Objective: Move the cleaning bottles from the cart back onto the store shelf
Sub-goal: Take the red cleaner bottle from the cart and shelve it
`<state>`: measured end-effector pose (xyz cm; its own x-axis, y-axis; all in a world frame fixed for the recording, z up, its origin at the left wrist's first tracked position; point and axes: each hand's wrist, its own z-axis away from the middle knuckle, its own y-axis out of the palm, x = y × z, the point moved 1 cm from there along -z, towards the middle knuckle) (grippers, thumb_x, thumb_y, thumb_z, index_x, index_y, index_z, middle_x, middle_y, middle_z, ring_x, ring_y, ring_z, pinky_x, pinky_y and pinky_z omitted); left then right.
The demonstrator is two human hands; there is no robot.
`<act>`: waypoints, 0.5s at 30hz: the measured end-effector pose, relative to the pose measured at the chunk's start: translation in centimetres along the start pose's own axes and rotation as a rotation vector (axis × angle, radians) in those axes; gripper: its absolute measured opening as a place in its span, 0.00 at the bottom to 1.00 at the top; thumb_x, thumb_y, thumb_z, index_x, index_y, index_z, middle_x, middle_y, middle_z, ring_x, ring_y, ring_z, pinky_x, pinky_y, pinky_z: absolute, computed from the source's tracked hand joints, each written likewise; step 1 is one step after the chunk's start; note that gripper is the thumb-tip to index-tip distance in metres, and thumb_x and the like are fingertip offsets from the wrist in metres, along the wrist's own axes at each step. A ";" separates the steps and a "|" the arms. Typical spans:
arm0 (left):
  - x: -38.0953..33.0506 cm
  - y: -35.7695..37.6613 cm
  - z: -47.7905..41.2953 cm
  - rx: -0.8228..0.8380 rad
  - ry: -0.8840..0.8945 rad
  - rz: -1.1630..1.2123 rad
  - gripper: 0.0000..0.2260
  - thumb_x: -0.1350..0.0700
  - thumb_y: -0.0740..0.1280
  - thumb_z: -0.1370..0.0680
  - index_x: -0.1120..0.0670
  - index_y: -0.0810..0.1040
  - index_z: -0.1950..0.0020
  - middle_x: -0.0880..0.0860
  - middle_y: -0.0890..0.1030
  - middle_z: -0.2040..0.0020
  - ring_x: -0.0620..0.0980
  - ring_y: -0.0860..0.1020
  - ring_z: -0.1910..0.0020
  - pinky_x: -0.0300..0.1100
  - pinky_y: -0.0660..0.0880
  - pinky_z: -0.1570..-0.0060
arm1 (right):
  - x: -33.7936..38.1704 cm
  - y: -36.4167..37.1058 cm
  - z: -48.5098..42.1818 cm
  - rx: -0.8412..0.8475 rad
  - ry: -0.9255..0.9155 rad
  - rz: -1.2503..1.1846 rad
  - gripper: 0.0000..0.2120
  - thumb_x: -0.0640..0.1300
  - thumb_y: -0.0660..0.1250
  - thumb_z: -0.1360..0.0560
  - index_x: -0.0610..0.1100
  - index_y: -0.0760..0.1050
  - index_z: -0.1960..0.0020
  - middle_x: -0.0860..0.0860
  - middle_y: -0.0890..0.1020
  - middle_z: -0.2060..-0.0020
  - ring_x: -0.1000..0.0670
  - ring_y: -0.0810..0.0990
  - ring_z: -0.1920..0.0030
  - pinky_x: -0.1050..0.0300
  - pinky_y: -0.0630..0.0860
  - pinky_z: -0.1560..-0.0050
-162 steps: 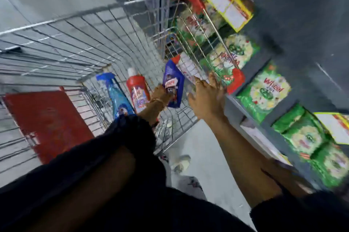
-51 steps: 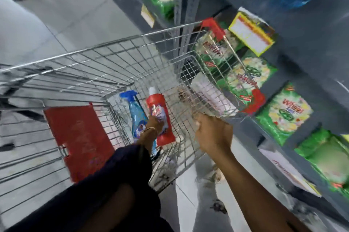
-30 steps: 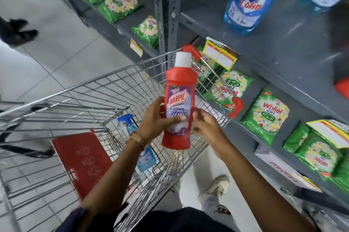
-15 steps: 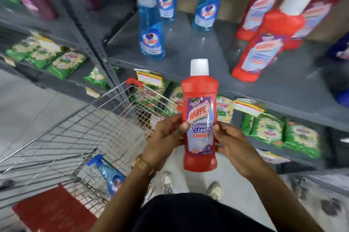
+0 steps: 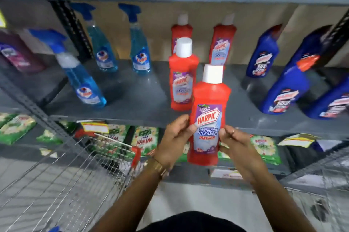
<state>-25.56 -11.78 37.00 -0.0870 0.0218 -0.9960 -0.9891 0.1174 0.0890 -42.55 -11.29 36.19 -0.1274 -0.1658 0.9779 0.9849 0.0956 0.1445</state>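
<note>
Red white-capped bottle (image 5: 208, 118), purple-labelled; blue spray bottles (image 5: 85, 88); grey shelf (image 5: 136, 103).

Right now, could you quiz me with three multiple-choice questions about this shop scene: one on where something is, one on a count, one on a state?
1. Where is the held red plastic Harpic bottle with a white cap?
A. lying in the wire cart
B. in the air before the grey metal shelf
C. on the floor

2. How many red bottles stand on that shelf?
A. one
B. three
C. six

3. How is the bottle held?
A. upright, by both hands
B. upside down, by one hand
C. flat on a palm

Answers: 1 B, its base hangs below the shelf edge, clear of the cart. 2 B, one in front, two behind. 3 A, cap up, left hand and right hand on its sides.
</note>
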 end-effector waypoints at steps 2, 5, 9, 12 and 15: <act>-0.2 1.9 -2.9 0.016 0.028 0.009 0.09 0.66 0.62 0.23 0.56 0.76 0.46 0.47 0.83 0.51 0.40 0.79 0.51 0.34 0.78 0.50 | 1.1 -1.9 -2.0 -0.037 -0.039 0.006 0.10 0.39 0.58 0.21 0.46 0.78 0.50 0.55 0.86 0.59 0.56 0.83 0.59 0.60 0.80 0.62; -0.1 4.3 -7.6 0.013 0.064 -0.012 0.11 0.64 0.64 0.24 0.53 0.75 0.43 0.51 0.82 0.45 0.39 0.79 0.45 0.37 0.76 0.42 | 2.3 -4.8 -5.4 -0.106 -0.108 0.011 0.09 0.39 0.58 0.21 0.46 0.77 0.49 0.58 0.86 0.63 0.57 0.83 0.63 0.57 0.78 0.67; 0.6 6.3 -12.2 0.011 0.065 -0.035 0.24 0.57 0.64 0.27 0.66 0.67 0.34 0.66 0.75 0.36 0.57 0.75 0.38 0.59 0.69 0.33 | 2.5 -7.2 -9.1 -0.197 -0.147 -0.002 0.10 0.38 0.60 0.21 0.50 0.77 0.49 0.61 0.86 0.64 0.60 0.83 0.63 0.59 0.78 0.64; 1.4 7.2 -14.0 0.013 0.073 -0.041 0.16 0.62 0.64 0.25 0.62 0.71 0.37 0.63 0.77 0.39 0.54 0.75 0.43 0.58 0.71 0.36 | 2.3 -8.3 -10.8 -0.229 -0.139 -0.021 0.11 0.38 0.61 0.22 0.51 0.77 0.49 0.62 0.85 0.64 0.57 0.83 0.59 0.51 0.75 0.53; 1.9 7.6 -15.1 0.006 0.096 -0.050 0.12 0.64 0.62 0.23 0.60 0.73 0.40 0.60 0.78 0.41 0.52 0.77 0.44 0.52 0.74 0.39 | 2.3 -8.9 -11.8 -0.201 -0.153 -0.041 0.11 0.38 0.61 0.22 0.48 0.75 0.43 0.62 0.86 0.64 0.60 0.83 0.60 0.53 0.78 0.56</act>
<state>-35.01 -25.80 35.64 -0.0492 -0.0794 -0.9956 -0.9918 0.1220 0.0393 -50.18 -24.09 35.36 -0.1691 -0.0133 0.9855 0.9802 -0.1073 0.1667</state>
